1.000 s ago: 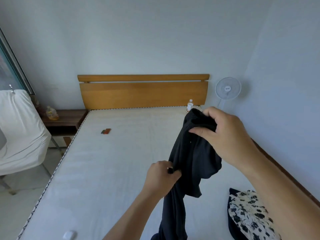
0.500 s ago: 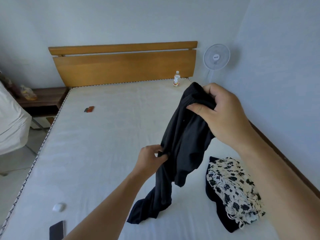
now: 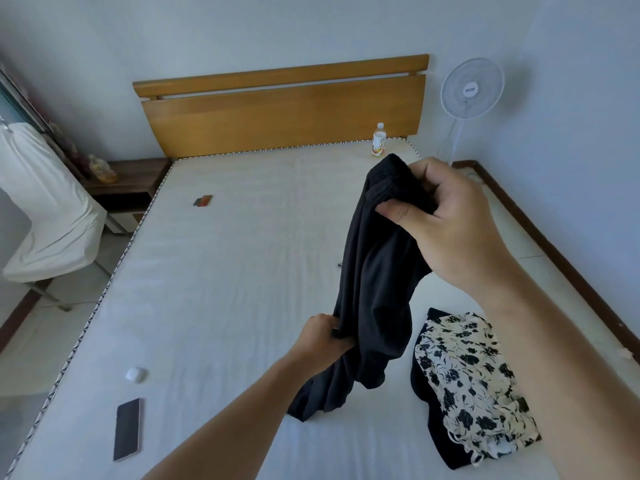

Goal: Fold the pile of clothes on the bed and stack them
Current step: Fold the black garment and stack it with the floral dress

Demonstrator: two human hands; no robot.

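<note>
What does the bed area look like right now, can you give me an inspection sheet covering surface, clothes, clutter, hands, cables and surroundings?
Surface: bare white mattress, lightly creased.
Job's things: black garment held up, its lower end resting on the mattress; floral garment lying on a dark garment at the right.
Clutter: phone and small white case near the left edge; small red-brown object; bottle by the headboard.
Hands: right hand grips the garment's top; left hand pinches its side lower down.
Cables: nothing seen.
Surroundings: fan at the right wall; nightstand and white cloth on the left.
</note>
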